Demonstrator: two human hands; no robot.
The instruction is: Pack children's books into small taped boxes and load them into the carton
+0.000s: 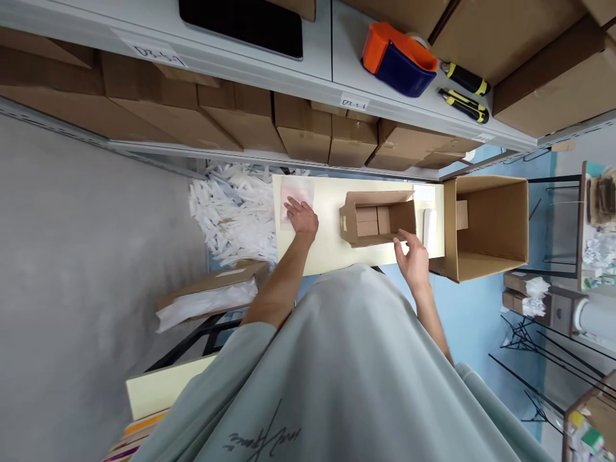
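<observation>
My left hand [303, 218] lies flat with its fingers spread on a pinkish translucent packet [290, 190], which looks like bubble wrap, at the left end of a pale yellow table [327, 253]. A small open cardboard box [356, 221] stands on the table to the right of that hand, and only its brown inside faces show within. My right hand [412, 260] is at the box's near right corner. Its thumb and forefinger are apart, with the fingertips at the rim; whether they touch it I cannot tell.
A larger open carton [491, 224] adjoins the table's right end, near a white slim object [430, 228]. Shredded white paper [235, 212] is heaped to the left. Above, a shelf holds a tape dispenser [399, 61], utility knives [464, 106], a black phone-like slab [245, 25] and cartons.
</observation>
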